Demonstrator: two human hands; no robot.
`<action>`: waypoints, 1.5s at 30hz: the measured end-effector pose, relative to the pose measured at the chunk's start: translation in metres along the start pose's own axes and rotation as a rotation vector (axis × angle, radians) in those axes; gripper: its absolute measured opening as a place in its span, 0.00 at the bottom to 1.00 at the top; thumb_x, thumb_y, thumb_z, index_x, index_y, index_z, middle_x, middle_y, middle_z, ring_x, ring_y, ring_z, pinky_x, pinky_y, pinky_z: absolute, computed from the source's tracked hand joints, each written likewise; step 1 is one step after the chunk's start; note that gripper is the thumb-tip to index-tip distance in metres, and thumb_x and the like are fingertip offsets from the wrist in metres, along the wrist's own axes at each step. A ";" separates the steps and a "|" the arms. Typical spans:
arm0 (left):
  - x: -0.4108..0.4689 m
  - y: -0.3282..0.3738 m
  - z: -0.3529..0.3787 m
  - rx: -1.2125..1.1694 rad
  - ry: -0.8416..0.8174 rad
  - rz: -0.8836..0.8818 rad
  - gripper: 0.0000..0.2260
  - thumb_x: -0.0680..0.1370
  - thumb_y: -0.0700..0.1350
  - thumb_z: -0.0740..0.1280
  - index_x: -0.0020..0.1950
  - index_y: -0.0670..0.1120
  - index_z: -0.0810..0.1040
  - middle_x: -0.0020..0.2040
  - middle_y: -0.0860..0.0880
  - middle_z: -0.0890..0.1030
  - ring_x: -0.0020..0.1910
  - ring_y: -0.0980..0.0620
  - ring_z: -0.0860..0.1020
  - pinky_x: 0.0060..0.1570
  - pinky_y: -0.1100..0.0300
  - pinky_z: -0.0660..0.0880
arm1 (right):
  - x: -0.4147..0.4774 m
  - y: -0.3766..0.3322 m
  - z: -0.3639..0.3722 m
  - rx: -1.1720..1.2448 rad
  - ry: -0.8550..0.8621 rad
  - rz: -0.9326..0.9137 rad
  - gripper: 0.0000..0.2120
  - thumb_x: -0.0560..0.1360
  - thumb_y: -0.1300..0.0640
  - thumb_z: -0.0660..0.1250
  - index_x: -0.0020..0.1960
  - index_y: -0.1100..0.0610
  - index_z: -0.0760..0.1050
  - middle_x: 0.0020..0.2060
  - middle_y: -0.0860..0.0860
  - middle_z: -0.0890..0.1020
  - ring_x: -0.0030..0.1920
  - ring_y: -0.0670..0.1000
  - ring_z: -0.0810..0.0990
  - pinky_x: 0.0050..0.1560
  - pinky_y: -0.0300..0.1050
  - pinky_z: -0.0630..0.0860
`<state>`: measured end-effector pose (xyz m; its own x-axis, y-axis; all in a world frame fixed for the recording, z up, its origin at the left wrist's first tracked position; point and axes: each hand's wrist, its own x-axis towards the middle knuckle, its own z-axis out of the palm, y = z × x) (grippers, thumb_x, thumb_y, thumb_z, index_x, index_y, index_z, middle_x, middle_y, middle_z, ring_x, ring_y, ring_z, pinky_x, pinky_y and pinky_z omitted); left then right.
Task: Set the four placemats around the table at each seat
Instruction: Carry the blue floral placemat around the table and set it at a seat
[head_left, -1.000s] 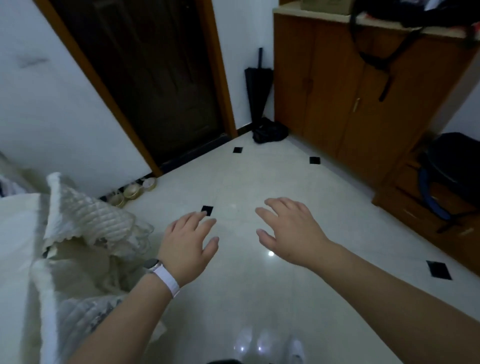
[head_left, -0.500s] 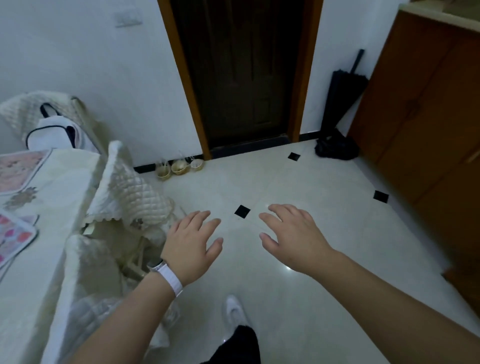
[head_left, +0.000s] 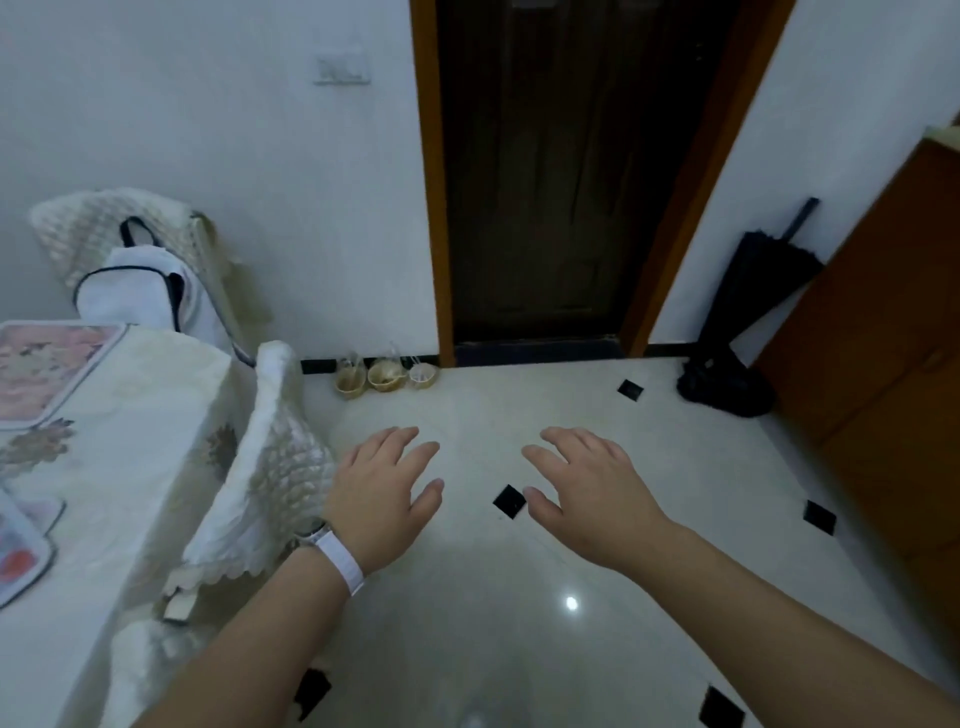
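Note:
My left hand and my right hand hover palm down over the floor, fingers spread, holding nothing. At the left edge stands the table under a cream cloth. A floral placemat lies at its far end. Part of a second placemat with red print shows at the near left edge, with another corner peeking from beneath it. My left hand, with a white wristband, is just right of a quilted chair back.
A chair with a quilted white cover is tucked at the table's side; another chair at the far end carries a white bag. Three small bowls sit by the wall. Dark door, black umbrella, wooden cabinet on the right.
The view has swung left: the table and its placemats have come into sight and the cabinet has slid to the right edge. Both hands stay empty and spread.

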<state>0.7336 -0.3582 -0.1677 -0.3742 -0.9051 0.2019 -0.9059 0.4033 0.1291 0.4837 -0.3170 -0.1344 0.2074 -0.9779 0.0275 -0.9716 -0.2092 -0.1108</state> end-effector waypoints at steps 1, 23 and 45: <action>0.002 -0.010 -0.002 0.010 0.011 -0.016 0.21 0.74 0.57 0.58 0.60 0.49 0.79 0.61 0.45 0.79 0.60 0.42 0.76 0.55 0.47 0.73 | 0.015 -0.005 0.001 -0.009 -0.002 -0.031 0.26 0.75 0.41 0.52 0.65 0.51 0.76 0.64 0.53 0.78 0.64 0.55 0.75 0.62 0.54 0.71; 0.035 -0.180 -0.008 0.231 -0.073 -0.757 0.19 0.75 0.58 0.58 0.59 0.51 0.77 0.60 0.47 0.79 0.59 0.43 0.77 0.54 0.47 0.73 | 0.360 -0.116 0.046 0.152 -0.203 -0.765 0.32 0.73 0.39 0.44 0.69 0.50 0.70 0.69 0.52 0.72 0.69 0.55 0.68 0.68 0.55 0.64; -0.152 -0.242 -0.037 0.272 -0.132 -1.410 0.23 0.74 0.60 0.56 0.58 0.50 0.80 0.57 0.46 0.82 0.56 0.43 0.79 0.51 0.45 0.76 | 0.382 -0.354 0.092 0.092 -0.358 -1.271 0.31 0.73 0.39 0.47 0.68 0.50 0.73 0.68 0.52 0.73 0.67 0.56 0.71 0.63 0.53 0.68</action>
<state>1.0168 -0.3134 -0.1933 0.8462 -0.5322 -0.0275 -0.5329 -0.8449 -0.0471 0.9178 -0.6166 -0.1764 0.9940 -0.0455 -0.0990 -0.0709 -0.9602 -0.2702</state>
